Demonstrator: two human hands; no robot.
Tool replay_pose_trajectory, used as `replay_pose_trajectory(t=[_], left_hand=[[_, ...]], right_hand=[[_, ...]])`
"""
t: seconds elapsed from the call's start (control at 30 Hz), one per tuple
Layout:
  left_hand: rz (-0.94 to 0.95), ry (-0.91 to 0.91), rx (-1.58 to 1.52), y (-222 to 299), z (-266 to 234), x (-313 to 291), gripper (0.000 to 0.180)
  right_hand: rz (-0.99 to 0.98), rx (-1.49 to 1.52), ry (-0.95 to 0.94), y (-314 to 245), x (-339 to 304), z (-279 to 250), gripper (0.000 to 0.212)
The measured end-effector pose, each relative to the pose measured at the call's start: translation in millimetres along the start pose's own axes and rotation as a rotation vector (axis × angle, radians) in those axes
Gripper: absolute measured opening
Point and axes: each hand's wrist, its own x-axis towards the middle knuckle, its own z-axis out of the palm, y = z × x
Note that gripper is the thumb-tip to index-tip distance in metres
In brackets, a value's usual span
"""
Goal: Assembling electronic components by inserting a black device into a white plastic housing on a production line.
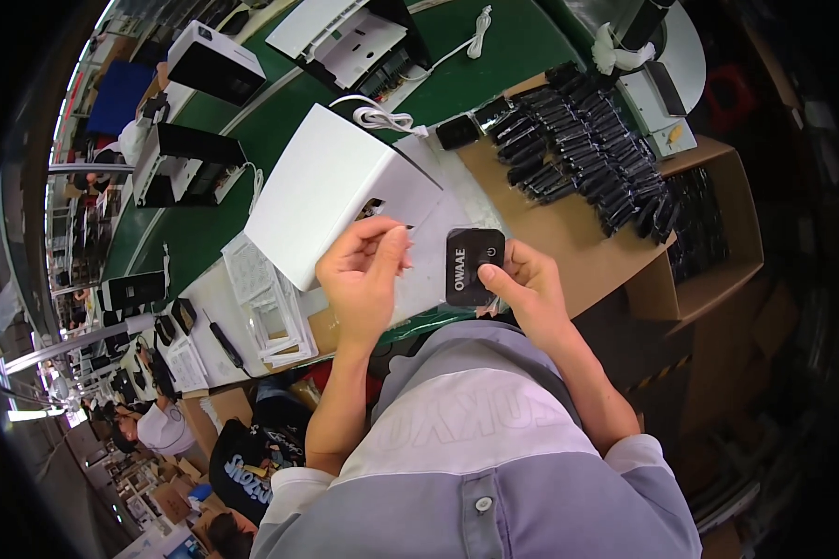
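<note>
My right hand (533,296) grips a black rounded-square panel (474,270) with white markings, thumb on its face and fingers behind. Left of it, my left hand (365,272) is raised with thumb and forefinger pinched together. A tiny dark tip shows at that pinch, too small to make out. Just beyond the left hand stands a white box-shaped appliance (322,186), with a small opening in its side showing parts within. A coiled white cable (382,117) lies against its far edge.
Many wrapped black pieces (578,140) lie in rows on a cardboard sheet (569,252) at the right, beside an open carton (718,289). More appliance housings (354,47) stand on the green bench (503,33). A screwdriver (224,345) and white frames (284,340) lie at left.
</note>
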Motion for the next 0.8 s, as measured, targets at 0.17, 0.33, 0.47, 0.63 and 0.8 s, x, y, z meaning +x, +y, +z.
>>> replay_pose_trajectory(t=[0.17, 0.33, 0.47, 0.63, 0.8], left_hand=[[-0.245, -0.234, -0.170, -15, -7, -14, 0.015], [-0.260, -0.304, -0.099, -22, -9, -13, 0.010], [-0.063, -0.181, 0.257, -9, 9, -24, 0.008], [-0.103, -0.121, 0.160, -3, 7, -24, 0.008], [-0.305, -0.181, -0.128, -19, -9, -18, 0.014]], right_hand=[[-0.028, 0.060, -0.048, 5, 3, -1, 0.017], [-0.035, 0.007, -0.026, 4, 3, 3, 0.017], [-0.079, -0.073, 0.056, 15, 4, 7, 0.017], [-0.089, -0.009, 0.068, 11, 3, 14, 0.018], [-0.045, 0.049, 0.026, 7, 5, 12, 0.017]])
